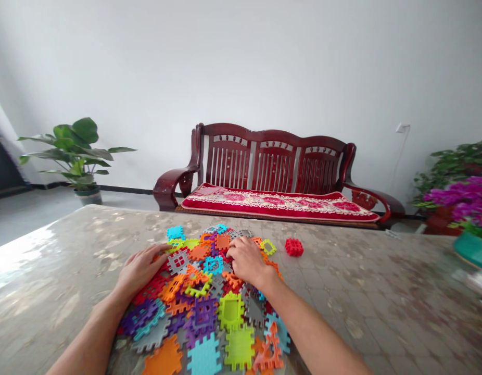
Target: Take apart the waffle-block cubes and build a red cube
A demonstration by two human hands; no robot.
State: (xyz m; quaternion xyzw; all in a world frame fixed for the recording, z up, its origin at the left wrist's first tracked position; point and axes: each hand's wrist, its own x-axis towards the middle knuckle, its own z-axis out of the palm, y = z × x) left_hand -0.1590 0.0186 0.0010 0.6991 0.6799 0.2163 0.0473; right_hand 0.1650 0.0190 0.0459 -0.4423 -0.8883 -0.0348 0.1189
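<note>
A heap of toothed plastic interlocking building tiles in many colours lies on the table in front of me. My left hand [144, 266] rests at the heap's left side, fingers stretched over a few tiles near a grey window tile [178, 261]. On the far right part of the heap, my right hand [246, 259] has its fingers bent down, apart, beside an orange tile [223, 241]; its fingertips are partly hidden. A light blue tile [213, 265] lies between the hands. To the right, apart from the heap, sits a red assembled cube [294, 247].
The table [362, 291] has a glossy patterned cover. Beyond it stands a dark red wooden bench [274, 161] with a red floral cushion [280, 204]. A potted plant [83, 151] is at the left; purple flowers [469, 200] in a green pot [473, 249] are at the right.
</note>
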